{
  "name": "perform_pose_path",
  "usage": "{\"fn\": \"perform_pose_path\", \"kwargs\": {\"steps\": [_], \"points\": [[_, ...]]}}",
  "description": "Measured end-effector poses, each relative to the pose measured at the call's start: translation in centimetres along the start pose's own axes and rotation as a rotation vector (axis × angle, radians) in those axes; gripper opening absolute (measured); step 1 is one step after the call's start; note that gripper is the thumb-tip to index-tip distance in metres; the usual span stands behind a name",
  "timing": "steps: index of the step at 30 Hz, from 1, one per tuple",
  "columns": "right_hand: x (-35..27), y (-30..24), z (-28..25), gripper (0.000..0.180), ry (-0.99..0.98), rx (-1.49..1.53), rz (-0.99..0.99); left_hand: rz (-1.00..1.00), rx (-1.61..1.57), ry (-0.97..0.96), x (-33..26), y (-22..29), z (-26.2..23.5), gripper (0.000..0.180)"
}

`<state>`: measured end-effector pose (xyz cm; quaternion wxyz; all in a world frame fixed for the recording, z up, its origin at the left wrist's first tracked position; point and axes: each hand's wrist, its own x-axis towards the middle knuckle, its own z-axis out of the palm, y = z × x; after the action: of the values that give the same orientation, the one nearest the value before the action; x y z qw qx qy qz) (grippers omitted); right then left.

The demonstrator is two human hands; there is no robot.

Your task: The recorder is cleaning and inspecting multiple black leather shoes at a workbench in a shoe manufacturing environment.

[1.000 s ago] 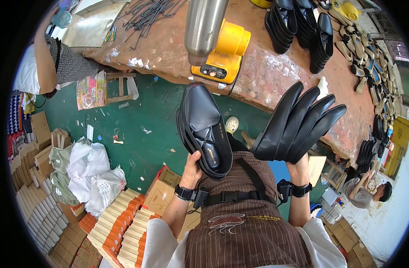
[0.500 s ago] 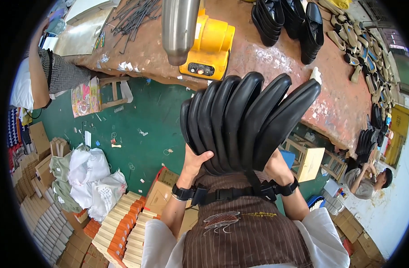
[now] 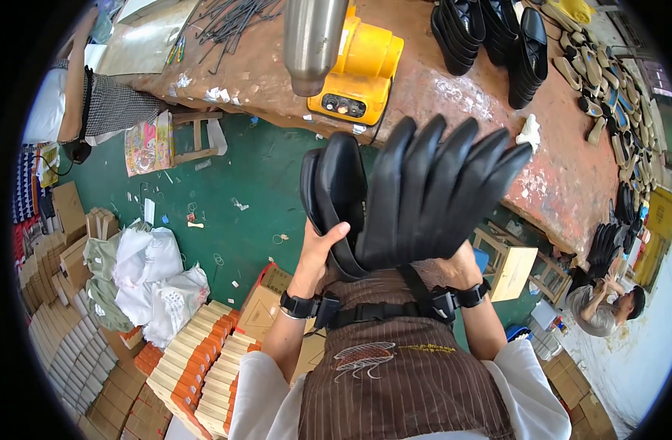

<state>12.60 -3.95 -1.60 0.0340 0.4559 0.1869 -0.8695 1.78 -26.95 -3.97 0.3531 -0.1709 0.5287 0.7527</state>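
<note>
A fan of black leather shoes, nested one inside another, is held up in front of my apron between both hands. My left hand grips the left end, its thumb over the rim of a shoe that stands apart from the rest. That gap shows the shoe's dark opening; another shoe sits at its outer left. At the right end, my right hand supports the remaining several shoes from below and behind. Its fingers are mostly hidden by them.
Ahead stands a worn workbench with a yellow blower machine, a steel nozzle, stacked black shoes and many beige shoes. Shoeboxes and white sacks lie left. Two other people are nearby.
The fan of shoes has parted near its left end, opening a gap. The right-hand group has tilted to the right. The whole view has shifted slightly.
</note>
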Motion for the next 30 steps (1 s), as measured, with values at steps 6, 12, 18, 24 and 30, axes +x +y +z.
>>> {"fn": "perform_pose_path", "kwargs": {"steps": [6, 12, 18, 24, 30], "points": [[-0.3, -3.8, -2.2, 0.040, 0.081, 0.086, -0.195, -0.117, -0.423, -0.034, 1.3, -0.7, -2.2, 0.076], [-2.1, -5.3, -2.7, 0.039, 0.153, 0.130, -0.344, -0.098, -0.668, -0.183, 3.5, 0.7, -1.3, 0.071], [-3.0, -4.9, -2.2, 0.040, 0.269, 0.087, -0.366, -0.078, -0.640, -0.096, 1.4, 2.2, 0.5, 0.072], [-2.6, -4.7, -2.5, 0.040, 0.100, 0.184, -0.330, -0.080, -0.630, -0.027, 1.5, 2.8, 1.1, 0.077], [-2.5, -4.5, -1.8, 0.037, 0.190, 0.130, -0.369, -0.075, -0.571, 0.044, 3.5, 4.3, 1.9, 0.091]]}}
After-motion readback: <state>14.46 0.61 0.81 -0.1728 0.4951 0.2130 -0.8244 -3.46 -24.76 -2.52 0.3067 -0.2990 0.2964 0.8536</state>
